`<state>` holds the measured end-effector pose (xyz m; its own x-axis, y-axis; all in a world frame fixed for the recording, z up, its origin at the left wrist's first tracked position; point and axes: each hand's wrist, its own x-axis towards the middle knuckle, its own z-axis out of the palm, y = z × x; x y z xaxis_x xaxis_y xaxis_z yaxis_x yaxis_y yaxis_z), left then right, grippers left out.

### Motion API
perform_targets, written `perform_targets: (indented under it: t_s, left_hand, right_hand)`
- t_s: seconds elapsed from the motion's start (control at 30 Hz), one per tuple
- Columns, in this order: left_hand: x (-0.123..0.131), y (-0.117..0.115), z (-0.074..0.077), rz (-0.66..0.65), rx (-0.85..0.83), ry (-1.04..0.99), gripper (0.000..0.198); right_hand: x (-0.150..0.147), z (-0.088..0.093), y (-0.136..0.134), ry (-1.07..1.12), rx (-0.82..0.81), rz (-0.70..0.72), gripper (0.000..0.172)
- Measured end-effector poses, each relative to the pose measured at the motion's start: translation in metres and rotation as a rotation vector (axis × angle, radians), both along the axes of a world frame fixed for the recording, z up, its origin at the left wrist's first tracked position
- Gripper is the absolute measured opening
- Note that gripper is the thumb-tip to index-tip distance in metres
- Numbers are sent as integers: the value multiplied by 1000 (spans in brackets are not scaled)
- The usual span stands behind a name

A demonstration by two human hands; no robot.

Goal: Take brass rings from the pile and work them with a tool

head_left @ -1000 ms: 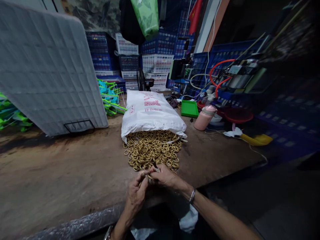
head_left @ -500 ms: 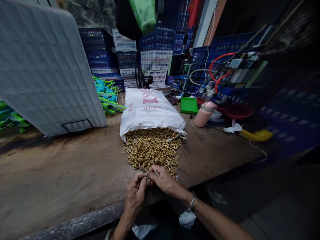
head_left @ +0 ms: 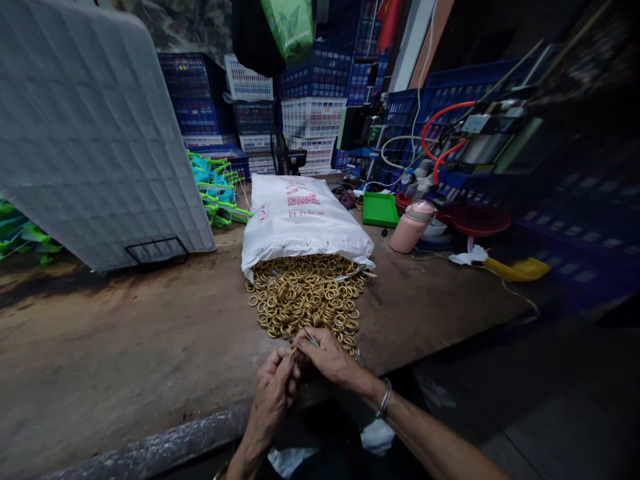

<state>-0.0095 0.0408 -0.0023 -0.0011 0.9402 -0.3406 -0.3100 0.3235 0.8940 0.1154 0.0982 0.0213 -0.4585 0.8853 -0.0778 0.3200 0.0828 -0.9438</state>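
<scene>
The left hand (head_left: 271, 390), fingers closed, pinches a small, brass-coloured round ring (head_left: 294, 351) between thumb and fingertips. Beside it, the curled right hand (head_left: 334, 359) grips a slim grey metal-looking tool (head_left: 311, 337); its fingertips meet the ring's far side. The ring looks light, stiff and slightly slippery, best held by its rim. Just beyond, loose brass-coloured rings (head_left: 300, 300) spill across the brown surface (head_left: 175, 333) from a white printed plastic sack (head_left: 310, 227).

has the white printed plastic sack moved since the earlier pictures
No, the white printed plastic sack sits in the same place relative to the shallow green rectangular tray.
</scene>
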Motion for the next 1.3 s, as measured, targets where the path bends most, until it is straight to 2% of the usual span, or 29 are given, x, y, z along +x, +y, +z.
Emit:
perform_targets:
  t_s: [0.1, 0.2, 0.33, 0.53, 0.67, 0.8, 0.87, 1.03, 1.17, 1.3]
  left_hand:
    - [1, 0, -2, 35, 13, -34, 29]
    - [2, 1, 0, 87, 7, -62, 31]
    - [3, 3, 6, 134, 21, -65, 39]
    - [1, 2, 5, 152, 42, 26, 38]
    - [-4, -6, 5, 135, 41, 70, 37]
    - [-6, -23, 12, 71, 7, 32, 37]
    - [-5, -29, 17, 69, -17, -54, 36]
    - [-12, -27, 15, 114, -63, -283, 34]
    - [-23, -20, 3, 198, -47, -339, 31]
    - [-34, -15, -10, 222, -76, -459, 34]
  right_hand:
    - [1, 0, -2, -176, 149, -18, 21]
    - [2, -2, -7, -385, 320, 59, 13]
    - [1, -7, -12, -568, 445, 136, 21]
    - [-3, -9, -13, -681, 469, 160, 26]
    - [-6, -8, -13, -762, 472, 173, 22]
    - [-9, -4, -3, -886, 464, 119, 23]
    - [-12, 0, 6, -911, 470, 108, 24]
    - [-41, 11, 33, -830, 630, 126, 22]
    - [-79, 18, 57, -824, 731, 190, 21]
    - [-112, 14, 78, -883, 769, 249, 23]
